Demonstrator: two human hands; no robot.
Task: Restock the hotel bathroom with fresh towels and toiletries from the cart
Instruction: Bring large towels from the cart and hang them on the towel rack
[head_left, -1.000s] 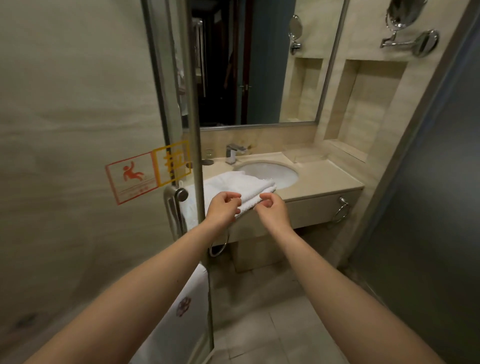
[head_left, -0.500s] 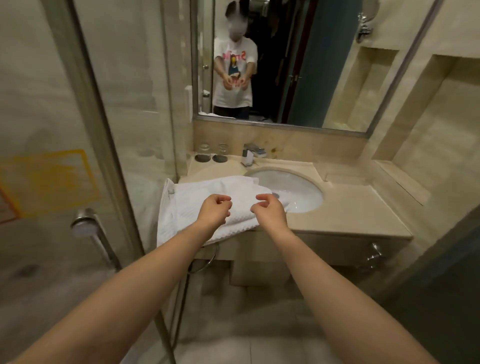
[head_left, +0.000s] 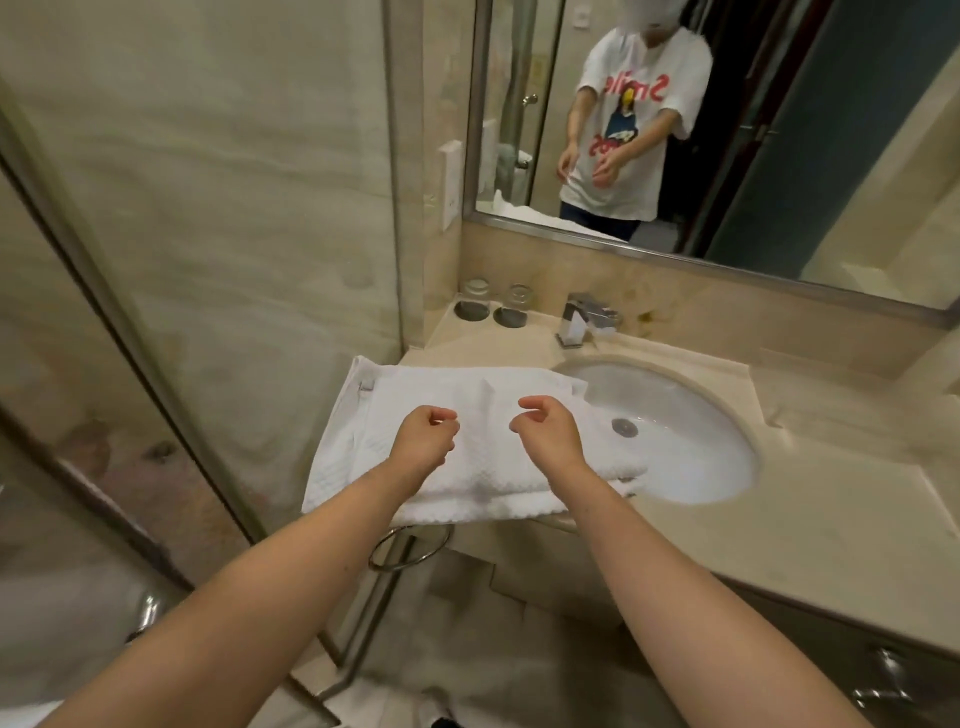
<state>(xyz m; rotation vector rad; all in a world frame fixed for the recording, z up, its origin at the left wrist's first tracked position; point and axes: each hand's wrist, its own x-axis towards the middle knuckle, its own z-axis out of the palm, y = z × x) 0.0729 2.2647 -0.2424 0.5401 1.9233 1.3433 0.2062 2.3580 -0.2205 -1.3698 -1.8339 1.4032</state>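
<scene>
White waffle-weave towel (head_left: 488, 457), beige veined counter (head_left: 789, 525) — white basin (head_left: 680, 415), silvery tap (head_left: 582, 318).

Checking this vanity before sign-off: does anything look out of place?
Yes. The folded white towels sit askew on the counter: their right corner juts over the sink basin, and their front edge hangs past the counter's front edge.
</scene>
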